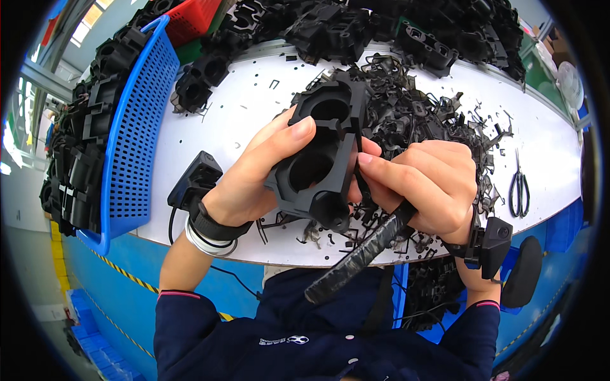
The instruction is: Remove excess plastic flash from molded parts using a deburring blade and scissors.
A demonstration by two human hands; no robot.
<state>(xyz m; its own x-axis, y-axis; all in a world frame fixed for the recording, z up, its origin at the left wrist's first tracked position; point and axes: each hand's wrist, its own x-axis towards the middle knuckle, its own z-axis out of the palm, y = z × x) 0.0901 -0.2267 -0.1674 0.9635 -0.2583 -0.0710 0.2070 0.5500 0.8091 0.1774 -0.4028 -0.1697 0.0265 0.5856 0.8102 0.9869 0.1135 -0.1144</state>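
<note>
My left hand (260, 162) grips a black moulded plastic part (316, 152) with two large round openings. The thumb lies on its upper face, and fingertips show past its right side. In my closed right hand (429, 181) is a tool with a thick handle wrapped in black tape (362, 254); the handle slants down to the left. Its working end is hidden by the fingers and the part, so I cannot tell its kind. Right thumb and forefinger meet the part's right edge. Below and behind both hands lie black plastic scraps (413, 108) on the white table (216, 136).
At the left stands a blue perforated basket (136, 127), with black parts (82, 146) heaped beyond its near wall. More black parts (330, 35) are piled along the far edge, near a red crate (190, 19). Scissors (519, 187) lie at the right.
</note>
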